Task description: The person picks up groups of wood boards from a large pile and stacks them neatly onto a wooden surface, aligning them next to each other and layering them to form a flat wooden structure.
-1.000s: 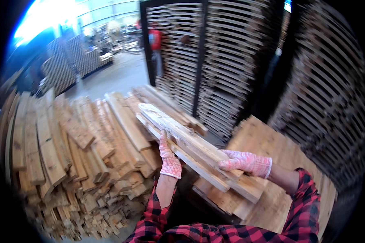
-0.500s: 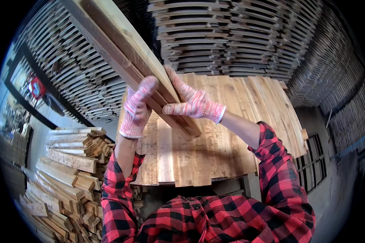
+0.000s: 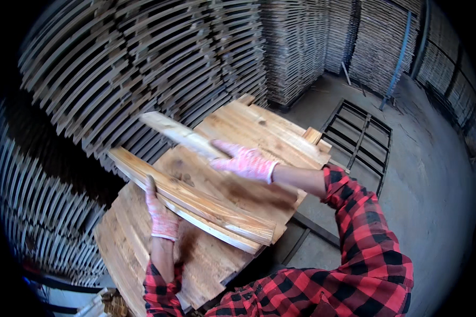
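My left hand (image 3: 163, 215), in a pink-and-white knit glove, grips the left edge of a few wooden boards (image 3: 211, 203). They lie slanted over a broad layer of planks (image 3: 122, 224), their near ends close to its front edge. My right hand (image 3: 244, 162), gloved alike, has closed around the near end of a single pale board (image 3: 177, 131). That board points up and left, apart from the boards at my left hand. The right palm hides its near end.
Tall stacks of spaced slats (image 3: 158, 58) rise behind the planks. A dark metal frame (image 3: 360, 138) lies on the concrete floor (image 3: 420, 190) at the right, with a blue post (image 3: 399, 58) beyond it. More cut wood (image 3: 108, 305) shows at the lower left.
The view has swung right. The bundle that both hands held upright is now lower and split: one board is in my right hand, the others are at my left.
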`<state>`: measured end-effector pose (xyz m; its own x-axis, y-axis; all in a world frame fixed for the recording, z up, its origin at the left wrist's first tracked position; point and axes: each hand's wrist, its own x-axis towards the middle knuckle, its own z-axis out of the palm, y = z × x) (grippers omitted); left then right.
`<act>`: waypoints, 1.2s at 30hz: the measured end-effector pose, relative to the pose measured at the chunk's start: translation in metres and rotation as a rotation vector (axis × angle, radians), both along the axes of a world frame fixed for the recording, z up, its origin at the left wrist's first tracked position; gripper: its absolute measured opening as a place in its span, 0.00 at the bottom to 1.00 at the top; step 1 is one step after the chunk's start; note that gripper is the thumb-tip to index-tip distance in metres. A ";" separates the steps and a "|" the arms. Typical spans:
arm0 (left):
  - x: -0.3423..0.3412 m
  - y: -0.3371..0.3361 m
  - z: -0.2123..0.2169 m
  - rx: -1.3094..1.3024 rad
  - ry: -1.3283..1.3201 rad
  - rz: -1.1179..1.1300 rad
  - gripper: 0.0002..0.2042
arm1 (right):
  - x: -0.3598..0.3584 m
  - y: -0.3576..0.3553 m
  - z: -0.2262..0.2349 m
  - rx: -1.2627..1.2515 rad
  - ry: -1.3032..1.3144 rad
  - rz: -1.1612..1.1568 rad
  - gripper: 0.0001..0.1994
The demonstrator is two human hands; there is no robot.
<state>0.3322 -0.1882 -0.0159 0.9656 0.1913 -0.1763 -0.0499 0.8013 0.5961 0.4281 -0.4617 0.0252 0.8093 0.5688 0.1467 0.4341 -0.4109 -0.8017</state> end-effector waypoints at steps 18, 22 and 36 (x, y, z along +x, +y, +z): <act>0.034 -0.070 -0.060 -0.106 0.088 -0.045 0.41 | 0.126 -0.100 -0.031 -0.599 -0.324 -0.107 0.28; 0.049 -0.075 -0.051 -0.154 -0.030 -0.047 0.38 | 0.050 0.029 -0.032 -0.064 0.213 0.497 0.48; -0.053 0.186 0.082 1.313 0.511 0.000 0.43 | 0.178 0.032 0.011 -0.568 -0.313 0.382 0.51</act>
<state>0.2796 -0.0023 0.0664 0.8503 0.4876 -0.1980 0.3961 -0.3453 0.8508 0.6056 -0.4295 0.0366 0.5091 0.8584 -0.0625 0.8020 -0.4995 -0.3275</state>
